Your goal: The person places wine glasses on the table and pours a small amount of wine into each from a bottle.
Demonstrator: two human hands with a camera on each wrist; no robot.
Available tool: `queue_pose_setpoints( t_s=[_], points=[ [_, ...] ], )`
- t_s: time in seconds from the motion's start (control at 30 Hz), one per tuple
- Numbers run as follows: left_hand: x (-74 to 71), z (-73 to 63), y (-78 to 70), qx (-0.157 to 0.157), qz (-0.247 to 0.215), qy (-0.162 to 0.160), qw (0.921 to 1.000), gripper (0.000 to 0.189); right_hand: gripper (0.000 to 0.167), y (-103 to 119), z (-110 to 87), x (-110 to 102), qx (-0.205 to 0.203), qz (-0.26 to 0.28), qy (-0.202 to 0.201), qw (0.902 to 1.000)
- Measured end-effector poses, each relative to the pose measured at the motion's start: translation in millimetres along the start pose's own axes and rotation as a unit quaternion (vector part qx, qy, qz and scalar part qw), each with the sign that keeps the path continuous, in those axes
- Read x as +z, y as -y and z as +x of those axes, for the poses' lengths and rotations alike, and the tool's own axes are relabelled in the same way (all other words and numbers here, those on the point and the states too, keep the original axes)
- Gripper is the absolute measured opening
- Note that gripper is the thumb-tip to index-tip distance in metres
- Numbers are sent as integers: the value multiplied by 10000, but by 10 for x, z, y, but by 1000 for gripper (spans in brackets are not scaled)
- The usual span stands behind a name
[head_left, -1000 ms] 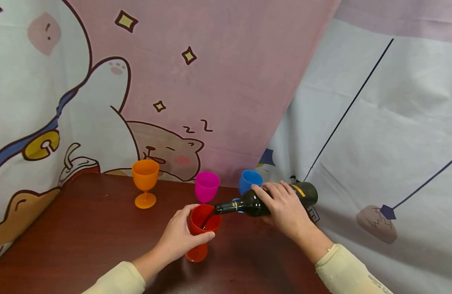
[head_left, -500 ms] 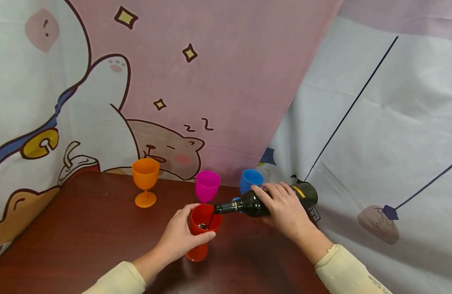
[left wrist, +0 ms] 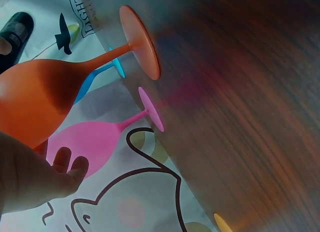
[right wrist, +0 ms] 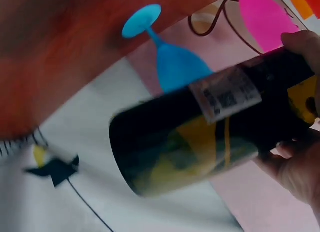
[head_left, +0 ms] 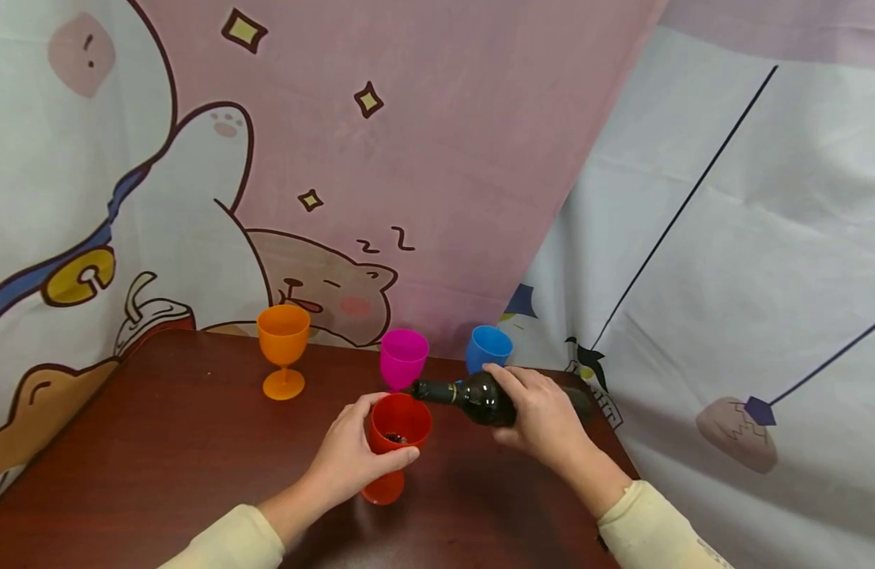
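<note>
My left hand (head_left: pixel 359 442) holds a red goblet (head_left: pixel 401 419) by its bowl, fingers on the far side and thumb along the near rim. Dark liquid shows in the bottom of the bowl. My right hand (head_left: pixel 544 411) grips a dark glass wine bottle (head_left: pixel 483 397) around its body, tilted almost level. The bottle's mouth is just over the goblet's far right rim, and no stream comes from it. In the right wrist view the bottle's label (right wrist: pixel 227 94) and its base end face the camera. From the left wrist, the goblet (left wrist: pixel 40 92) looks orange-red and upright.
Along the back of the brown table (head_left: pixel 160 442) stand an orange goblet (head_left: pixel 284 336) at left, a magenta goblet (head_left: pixel 404 359) in the middle and a blue goblet (head_left: pixel 489 348) at right, partly behind the bottle. A printed cartoon curtain (head_left: pixel 444 158) hangs right behind the table.
The dark stream running from the bottle into the red goblet has stopped. The bottle's neck has risen slightly and its base has dropped. My left hand and the goblet have stayed in place.
</note>
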State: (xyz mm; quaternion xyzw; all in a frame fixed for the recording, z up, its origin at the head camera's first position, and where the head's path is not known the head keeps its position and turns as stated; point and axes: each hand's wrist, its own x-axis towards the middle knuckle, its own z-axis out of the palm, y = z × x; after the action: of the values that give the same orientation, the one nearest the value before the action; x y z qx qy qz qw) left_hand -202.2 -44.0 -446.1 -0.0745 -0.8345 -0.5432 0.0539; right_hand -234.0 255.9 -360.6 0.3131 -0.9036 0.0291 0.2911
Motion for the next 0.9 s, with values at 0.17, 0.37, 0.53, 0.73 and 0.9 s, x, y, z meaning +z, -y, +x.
queue_pose_setpoints(
  t_s=[0.17, 0.37, 0.53, 0.73, 0.9],
  points=[
    [4, -1, -8, -66, -21, 8, 10000, 87, 94, 132, -20, 98, 1064, 1376, 386, 9840],
    [23, -15, -19, -28, -3, -32, 10000, 87, 85, 192, -88, 179, 2302, 3372, 253, 9125],
    [46, -27, -23, 43, -12, -8, 10000, 88, 74, 152, -208, 172, 3246, 4163, -267, 8489],
    [59, -20, -18, 75, 4, -53, 10000, 88, 75, -77, -374, 193, 4203, 3836, -855, 8179],
    [53, -22, -2, 32, -75, -25, 10000, 89, 85, -352, -538, 319, 4624, 3549, -865, 8079]
  ],
)
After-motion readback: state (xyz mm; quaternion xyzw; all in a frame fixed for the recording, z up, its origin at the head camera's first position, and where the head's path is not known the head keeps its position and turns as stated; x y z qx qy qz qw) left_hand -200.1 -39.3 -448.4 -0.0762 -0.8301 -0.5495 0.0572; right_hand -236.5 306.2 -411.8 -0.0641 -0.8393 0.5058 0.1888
